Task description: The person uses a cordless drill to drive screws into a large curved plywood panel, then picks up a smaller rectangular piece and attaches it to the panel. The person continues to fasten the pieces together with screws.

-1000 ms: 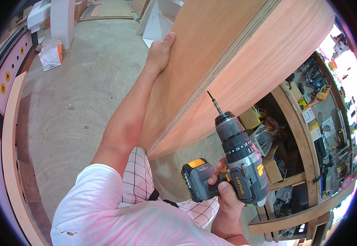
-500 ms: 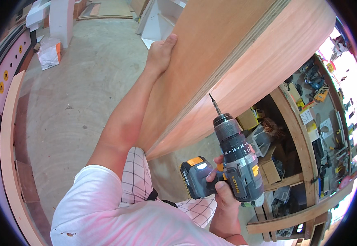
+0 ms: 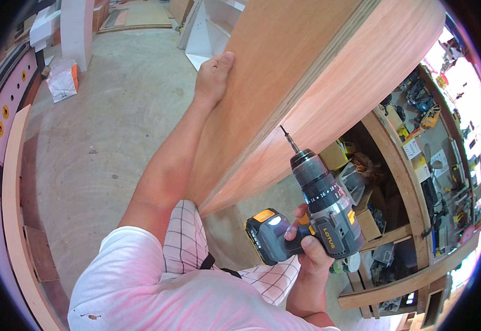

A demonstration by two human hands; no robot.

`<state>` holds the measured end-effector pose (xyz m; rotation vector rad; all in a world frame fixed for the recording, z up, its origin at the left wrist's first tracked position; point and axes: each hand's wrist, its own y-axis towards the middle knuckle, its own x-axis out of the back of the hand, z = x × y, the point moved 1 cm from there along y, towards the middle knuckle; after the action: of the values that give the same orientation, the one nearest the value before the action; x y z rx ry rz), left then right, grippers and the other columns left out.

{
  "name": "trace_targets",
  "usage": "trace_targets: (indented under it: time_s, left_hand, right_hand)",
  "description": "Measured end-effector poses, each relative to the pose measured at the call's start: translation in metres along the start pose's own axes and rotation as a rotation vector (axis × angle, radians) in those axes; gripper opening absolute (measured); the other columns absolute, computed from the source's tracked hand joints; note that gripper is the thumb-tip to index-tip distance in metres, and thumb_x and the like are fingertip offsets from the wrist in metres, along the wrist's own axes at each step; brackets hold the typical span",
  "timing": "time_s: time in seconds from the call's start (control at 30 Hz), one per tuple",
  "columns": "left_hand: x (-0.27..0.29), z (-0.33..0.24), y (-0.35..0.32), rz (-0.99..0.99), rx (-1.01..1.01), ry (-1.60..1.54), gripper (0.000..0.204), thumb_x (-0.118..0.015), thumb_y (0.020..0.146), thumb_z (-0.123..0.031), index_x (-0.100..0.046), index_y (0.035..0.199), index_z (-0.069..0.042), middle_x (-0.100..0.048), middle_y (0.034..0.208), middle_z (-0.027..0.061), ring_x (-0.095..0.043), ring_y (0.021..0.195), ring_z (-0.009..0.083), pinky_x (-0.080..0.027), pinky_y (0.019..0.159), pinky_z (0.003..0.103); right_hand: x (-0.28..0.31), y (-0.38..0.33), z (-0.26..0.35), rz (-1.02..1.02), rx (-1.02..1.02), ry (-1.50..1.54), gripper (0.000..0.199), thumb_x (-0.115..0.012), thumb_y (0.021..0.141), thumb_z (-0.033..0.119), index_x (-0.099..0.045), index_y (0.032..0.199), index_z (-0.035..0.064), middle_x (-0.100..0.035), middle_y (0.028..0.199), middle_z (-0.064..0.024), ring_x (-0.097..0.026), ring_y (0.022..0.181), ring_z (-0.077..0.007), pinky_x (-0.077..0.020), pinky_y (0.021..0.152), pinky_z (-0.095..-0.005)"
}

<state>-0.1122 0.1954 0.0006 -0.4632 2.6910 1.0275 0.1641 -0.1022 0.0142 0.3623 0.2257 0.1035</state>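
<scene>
A tall plywood panel (image 3: 262, 71) stands in front of me, its layered edge running diagonally and meeting a curved, pale wooden face (image 3: 373, 71). Around the panel's left edge, my left hand (image 3: 213, 80) is closed with the thumb on top; its other fingers are mostly hidden. My right hand (image 3: 311, 248) grips the handle of a grey and black cordless drill (image 3: 323, 204) with yellow parts, a finger by the trigger. The drill's thin bit (image 3: 289, 138) points up and away, its tip close to or against the plywood near the edge; contact cannot be made out.
Wooden shelving (image 3: 397, 149) filled with tools and boxes stands at the right. A white cabinet (image 3: 210, 33) is beyond the panel. On the concrete floor (image 3: 102, 132) lies a crumpled white and orange bag (image 3: 62, 80). A long pale board (image 3: 11, 182) runs along the left.
The drill and my right hand have shifted slightly right, with the drill tilting a little more to the left. My left hand stays on the panel; the view has shifted slightly.
</scene>
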Motion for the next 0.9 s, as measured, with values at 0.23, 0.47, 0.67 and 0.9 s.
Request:
trace_targets:
  time_s: [0.23,0.47,0.67,0.9]
  left_hand:
    - [-0.0027,0.0001,-0.0007,-0.033,-0.012,0.043,0.073,-0.053,0.095,-0.067,-0.071,0.105,0.004,-0.073,0.091,0.0119,-0.066,0.088,0.0191,-0.05,0.081,0.034]
    - [-0.0034,-0.0027,-0.0014,-0.031,-0.021,0.058,0.073,-0.054,0.095,-0.067,-0.07,0.096,0.004,-0.07,0.083,0.0102,-0.063,0.081,0.017,-0.049,0.076,0.034]
    - [-0.0045,-0.0001,-0.0015,-0.023,-0.028,0.022,0.074,-0.053,0.094,-0.068,-0.07,0.093,0.004,-0.068,0.079,0.0085,-0.062,0.078,0.0157,-0.049,0.073,0.034]
    - [-0.0035,0.0012,0.0,-0.043,-0.038,0.059,0.076,-0.053,0.093,-0.07,-0.07,0.093,0.003,-0.068,0.079,0.0083,-0.062,0.079,0.0157,-0.049,0.073,0.033]
  right_hand:
    - [-0.0072,-0.0048,0.0034,-0.073,-0.023,0.004,0.103,-0.085,0.069,0.015,-0.025,0.153,0.0092,-0.064,0.105,-0.0156,-0.066,0.075,-0.0189,-0.0558,0.069,-0.0307]
    - [-0.0032,-0.0033,0.0018,-0.002,0.01,0.027,0.09,-0.082,0.073,0.012,-0.032,0.147,0.0046,-0.061,0.11,-0.0187,-0.067,0.077,-0.0216,-0.0571,0.069,-0.0326]
    - [-0.0011,-0.0038,-0.0008,0.038,0.069,0.012,0.068,-0.078,0.078,0.012,-0.046,0.136,-0.0034,-0.059,0.111,-0.0204,-0.068,0.078,-0.0241,-0.0593,0.069,-0.035]
    - [-0.0037,-0.0045,-0.0011,0.039,0.084,-0.038,0.068,-0.079,0.078,0.013,-0.047,0.135,-0.003,-0.06,0.113,-0.0198,-0.067,0.078,-0.0233,-0.0587,0.069,-0.035]
